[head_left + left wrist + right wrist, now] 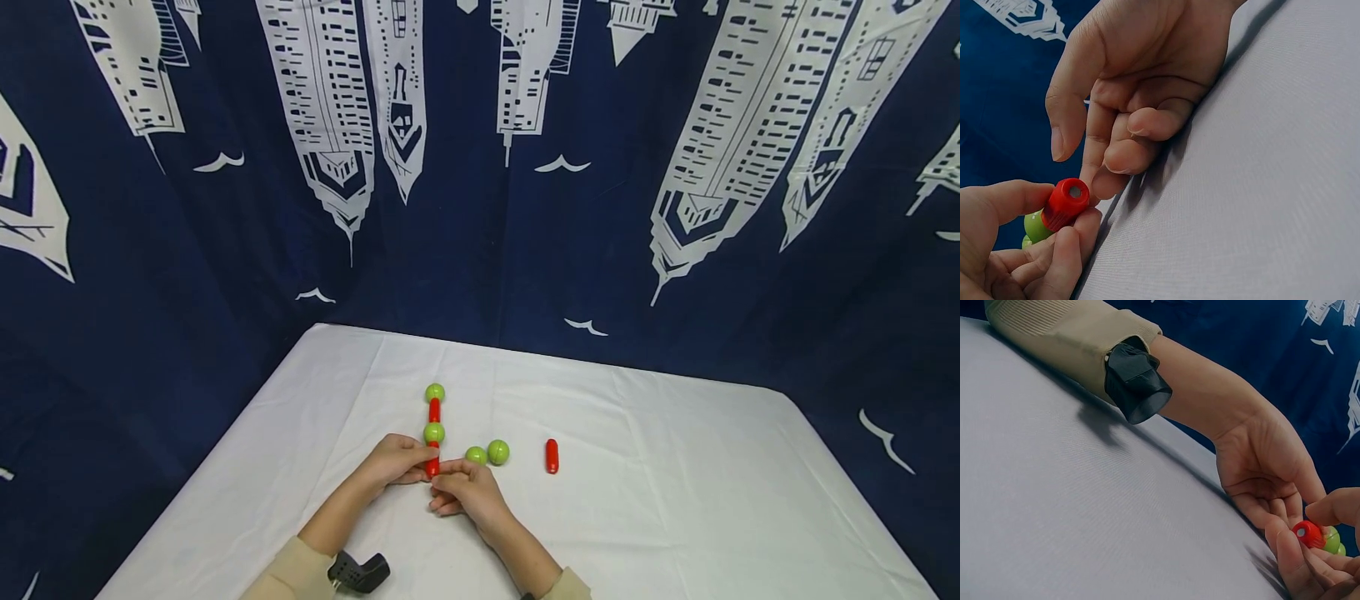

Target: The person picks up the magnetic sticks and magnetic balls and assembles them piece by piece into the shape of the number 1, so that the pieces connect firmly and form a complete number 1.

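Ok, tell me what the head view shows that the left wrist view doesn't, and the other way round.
Only the head view: the lone red stick off to the right, the two green balls beside the right hand, and the black device at the left wrist.

Only the left wrist view: the round grey end face of the held stick, and the right hand's palm side.

Both: the left hand gripping that stick, the white cloth and the navy backdrop.
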{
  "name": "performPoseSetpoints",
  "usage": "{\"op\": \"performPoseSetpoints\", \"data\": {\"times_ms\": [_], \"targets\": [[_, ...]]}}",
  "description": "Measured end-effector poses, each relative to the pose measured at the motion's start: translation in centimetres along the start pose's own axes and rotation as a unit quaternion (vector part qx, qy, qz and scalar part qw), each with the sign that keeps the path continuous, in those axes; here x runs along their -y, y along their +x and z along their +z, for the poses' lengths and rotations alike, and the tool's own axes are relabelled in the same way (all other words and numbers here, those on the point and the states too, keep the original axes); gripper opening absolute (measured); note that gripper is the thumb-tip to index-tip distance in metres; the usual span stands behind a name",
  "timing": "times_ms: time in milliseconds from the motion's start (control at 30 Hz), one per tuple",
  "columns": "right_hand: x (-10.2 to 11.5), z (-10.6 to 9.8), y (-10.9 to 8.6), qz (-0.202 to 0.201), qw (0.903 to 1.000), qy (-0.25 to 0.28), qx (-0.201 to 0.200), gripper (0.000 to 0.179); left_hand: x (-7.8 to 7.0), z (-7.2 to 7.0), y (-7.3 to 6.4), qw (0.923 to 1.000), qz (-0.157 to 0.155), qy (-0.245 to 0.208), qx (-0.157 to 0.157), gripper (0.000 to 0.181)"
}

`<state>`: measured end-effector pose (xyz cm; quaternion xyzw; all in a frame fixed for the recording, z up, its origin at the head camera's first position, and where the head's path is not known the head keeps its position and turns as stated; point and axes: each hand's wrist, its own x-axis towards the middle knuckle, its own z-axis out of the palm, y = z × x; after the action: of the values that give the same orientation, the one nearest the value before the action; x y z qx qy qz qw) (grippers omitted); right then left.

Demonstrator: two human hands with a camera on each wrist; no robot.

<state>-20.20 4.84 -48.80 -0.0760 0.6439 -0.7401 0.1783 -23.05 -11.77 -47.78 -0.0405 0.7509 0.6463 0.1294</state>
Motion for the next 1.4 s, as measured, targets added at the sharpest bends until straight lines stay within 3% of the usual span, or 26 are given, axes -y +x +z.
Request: {"op": "performPoseSetpoints", "data": {"times_ms": [300, 1000, 1167, 1400], "targets": [[0.0, 0.1, -0.3, -0.017, 0.9993, -0.031, 0.009, 0.036, 0.2, 0.0, 0.1, 0.9999, 0.008, -0.008, -0.007, 0.022], [2.0, -0.3, -1.3, -0.006, 0.9953, -0.091, 0.032, 0.036, 0.3, -0.1, 0.1, 0.9998, 0.001, 0.013, -0.014, 0.026], [3.0, -0.8, -1.5, -0.012, 0.9897, -0.133, 0.051, 0.033, 0.3, -0.2, 0.1, 0.9999, 0.000, 0.010, -0.013, 0.025], [4.8, -1.7, -1.4, -0.047, 0.9739, -0.215, 0.054, 0.029, 0.4, -0.2, 0.3, 1.0000, 0.003, -0.005, -0.003, 0.023]]}}
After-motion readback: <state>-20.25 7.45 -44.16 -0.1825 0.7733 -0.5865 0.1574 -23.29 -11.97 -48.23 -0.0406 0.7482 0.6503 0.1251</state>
